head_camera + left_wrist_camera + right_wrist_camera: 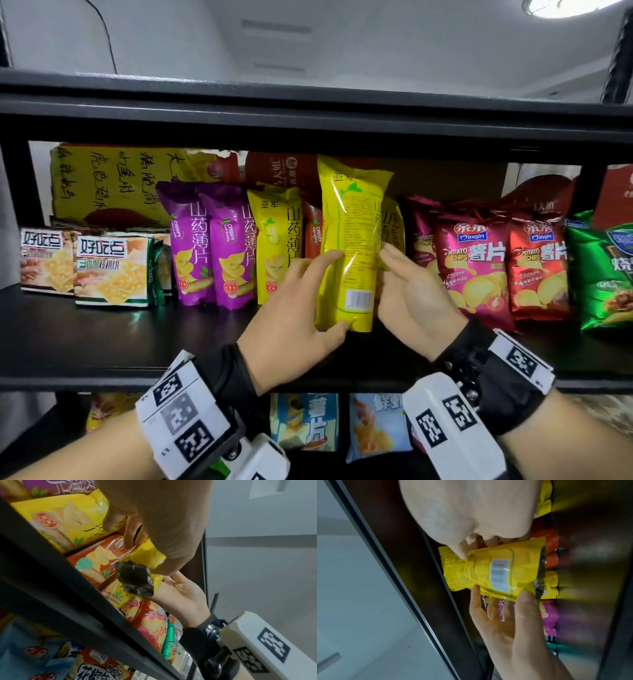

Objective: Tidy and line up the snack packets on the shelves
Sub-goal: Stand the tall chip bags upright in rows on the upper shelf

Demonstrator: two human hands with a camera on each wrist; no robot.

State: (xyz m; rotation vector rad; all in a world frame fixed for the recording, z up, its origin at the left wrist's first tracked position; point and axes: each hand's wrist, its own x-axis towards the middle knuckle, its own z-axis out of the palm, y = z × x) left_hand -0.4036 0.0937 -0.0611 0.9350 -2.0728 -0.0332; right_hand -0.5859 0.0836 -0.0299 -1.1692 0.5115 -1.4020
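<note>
Roughly midway, I'd say: the purple packets (212, 246) and red chip bags (496, 270) already stand in a row on the shelf (102, 342), but the yellow packet (349, 246) is back-side out, in front of the row. The left hand (294, 315) pinches its lower edge; the right hand (411, 294) touches its side, fingers loose. More bags sit on the shelf below.

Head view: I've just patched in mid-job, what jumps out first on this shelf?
A tall yellow packet stands out, held mid-shelf with its back and barcode facing the camera, forward of the row. The left hand grips its lower left edge, thumb at the bottom corner, while the right hand touches its right side with nearly straight fingers. Purple packets stand to its left, red chip bags to its right.
</note>
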